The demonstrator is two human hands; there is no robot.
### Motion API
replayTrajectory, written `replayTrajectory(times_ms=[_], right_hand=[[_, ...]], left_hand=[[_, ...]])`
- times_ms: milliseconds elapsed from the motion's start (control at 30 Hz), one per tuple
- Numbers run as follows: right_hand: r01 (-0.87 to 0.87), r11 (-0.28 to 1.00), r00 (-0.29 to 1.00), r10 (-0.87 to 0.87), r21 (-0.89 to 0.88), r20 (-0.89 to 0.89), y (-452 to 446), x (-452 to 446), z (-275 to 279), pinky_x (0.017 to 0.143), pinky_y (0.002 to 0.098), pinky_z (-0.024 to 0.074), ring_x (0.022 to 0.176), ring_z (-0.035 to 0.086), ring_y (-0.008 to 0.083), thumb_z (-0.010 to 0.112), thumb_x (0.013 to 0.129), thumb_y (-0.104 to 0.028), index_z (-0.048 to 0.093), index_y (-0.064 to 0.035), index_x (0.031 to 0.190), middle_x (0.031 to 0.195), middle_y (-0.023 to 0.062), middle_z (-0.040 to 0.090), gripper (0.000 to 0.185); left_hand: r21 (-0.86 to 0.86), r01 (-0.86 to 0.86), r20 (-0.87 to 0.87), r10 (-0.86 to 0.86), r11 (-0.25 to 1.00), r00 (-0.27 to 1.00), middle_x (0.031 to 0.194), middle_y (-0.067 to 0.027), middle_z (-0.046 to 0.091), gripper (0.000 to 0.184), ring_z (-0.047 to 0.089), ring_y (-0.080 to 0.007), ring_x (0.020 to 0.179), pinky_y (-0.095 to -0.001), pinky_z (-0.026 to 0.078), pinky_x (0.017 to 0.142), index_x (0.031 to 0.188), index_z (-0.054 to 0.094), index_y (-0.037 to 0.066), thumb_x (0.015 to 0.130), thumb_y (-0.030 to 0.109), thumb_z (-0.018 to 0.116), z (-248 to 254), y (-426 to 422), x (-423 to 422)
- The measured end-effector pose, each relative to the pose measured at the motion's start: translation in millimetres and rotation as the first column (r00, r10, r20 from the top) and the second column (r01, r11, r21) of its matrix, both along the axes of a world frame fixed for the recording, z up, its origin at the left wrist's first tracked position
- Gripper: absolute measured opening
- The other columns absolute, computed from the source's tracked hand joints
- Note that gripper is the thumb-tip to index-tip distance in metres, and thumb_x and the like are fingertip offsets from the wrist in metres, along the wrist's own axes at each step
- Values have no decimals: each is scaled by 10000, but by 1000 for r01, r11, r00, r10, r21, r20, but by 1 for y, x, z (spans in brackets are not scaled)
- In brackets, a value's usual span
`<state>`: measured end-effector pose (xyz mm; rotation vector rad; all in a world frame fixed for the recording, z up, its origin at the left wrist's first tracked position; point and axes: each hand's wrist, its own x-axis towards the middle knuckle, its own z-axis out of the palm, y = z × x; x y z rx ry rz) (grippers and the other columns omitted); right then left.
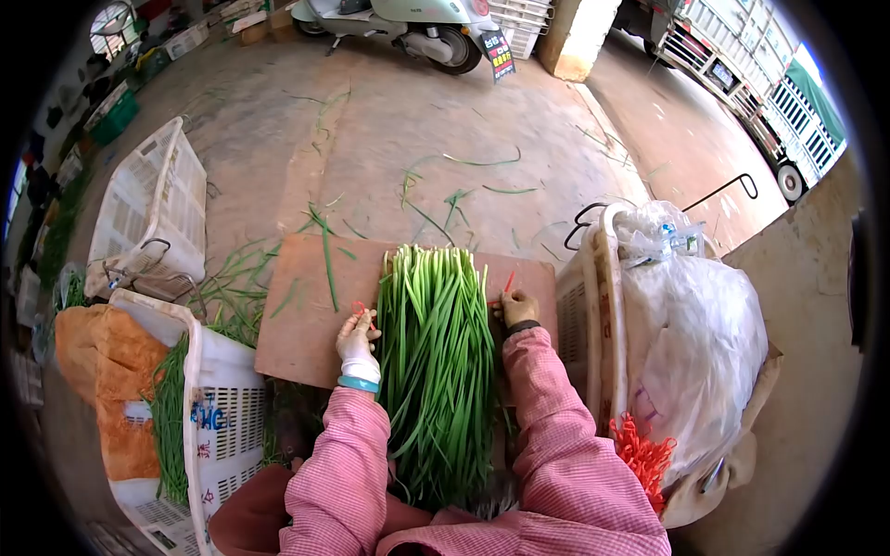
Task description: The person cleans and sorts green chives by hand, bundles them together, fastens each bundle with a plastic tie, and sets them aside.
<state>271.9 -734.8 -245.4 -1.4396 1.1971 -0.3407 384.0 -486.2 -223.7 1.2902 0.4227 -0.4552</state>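
A thick bundle of garlic chives (436, 361) lies lengthwise on a brown board (301, 320), pale cut ends at the far side and green leaves toward my lap. At its left edge my left hand (356, 341), with white wrapping near the wrist, pinches one end of a red tie (360, 308). On the other side my right hand (517, 308) is closed on the tie's opposite end, a short red tip sticking up. Whether the tie passes under the bundle is hidden by the leaves.
White crates (222, 417) stand at my left, the nearer one holding loose greens (170, 417). At right, a crate (607, 315) bears plastic sheeting (695, 334) and a bunch of red ties (642, 461). Leaf scraps litter the floor; a scooter (426, 37) is parked ahead.
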Motion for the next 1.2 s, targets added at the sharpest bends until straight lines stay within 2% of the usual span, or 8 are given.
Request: replayTrajectory(times_ms=[233, 367, 433, 567, 600, 767, 967, 1200], right_hand=[[51, 957, 818, -204, 286, 538, 59, -46, 43, 513, 198, 435, 589, 557, 100, 534, 830, -133, 586, -40, 868, 846, 62, 622, 113], [-184, 981, 725, 94, 60, 682, 73, -35, 52, 584, 224, 450, 638, 558, 114, 559, 802, -65, 575, -12, 899, 859, 65, 620, 112], [-297, 751, 712, 586, -589, 387, 76, -30, 60, 574, 249, 442, 640, 562, 149, 582, 775, -45, 578, -25, 887, 797, 79, 612, 114], [-486, 380, 653, 756, -787, -38, 84, -16, 91, 560, 253, 431, 634, 551, 178, 588, 743, -6, 583, -28, 842, 692, 84, 561, 102], [-475, 514, 635, 762, -715, 126, 89, -15, 105, 605, 251, 440, 668, 556, 187, 575, 744, 9, 578, -30, 839, 741, 86, 559, 102], [-482, 614, 378, 790, -626, 483, 86, 3, 121, 708, 250, 441, 793, 559, 230, 546, 755, 31, 564, -37, 876, 893, 98, 553, 139], [-834, -15, 324, 796, -552, -511, 117, 49, 112, 614, 366, 445, 716, 550, 330, 529, 723, -37, 541, -34, 864, 801, 146, 576, 142], [-741, 282, 583, 720, -610, -376, 123, 61, 89, 605, 392, 444, 690, 554, 331, 575, 662, -77, 579, -32, 707, 714, 155, 574, 64]], left_hand=[[54, 124, -29, -122, 991, 992, 796, 50, 580, 148, 491, -45, 498, -160, 269, 388, 911, 574, 119, 801, 218, 575, 3, -6, -2], [186, 164, -51, -157, 969, 986, 866, 10, 593, 143, 523, -100, 629, -198, 371, 498, 911, 581, 101, 790, 178, 585, 7, -17, -7], [-46, 53, 122, -47, 998, 991, 834, -62, 596, 139, 551, -135, 696, -247, 455, 651, 924, 575, 24, 798, 63, 530, -26, -24, -6], [337, -133, 290, 32, 932, 957, 814, -80, 597, 116, 547, -140, 669, -257, 449, 641, 868, 580, -5, 782, 50, 525, -43, -49, -20], [390, -153, 282, 40, 908, 958, 857, -171, 585, 165, 541, -307, 803, -384, 416, 725, 847, 593, 40, 736, 161, 589, -46, -52, -23], [620, -282, 428, -14, 732, 904, 833, -157, 569, 132, 519, -321, 808, -394, 410, 713, 834, 566, 61, 738, 152, 577, -8, -61, -39], [275, -336, 522, 154, 901, 839, 730, -127, 570, 113, 542, -274, 705, -366, 427, 658, 753, 570, 34, 722, 142, 585, -64, -68, -32], [32, -266, 262, 249, 964, 932, 638, -53, 588, 72, 516, -112, 580, -253, 431, 587, 727, 616, 26, 661, 8, 636, -45, -54, -30]])
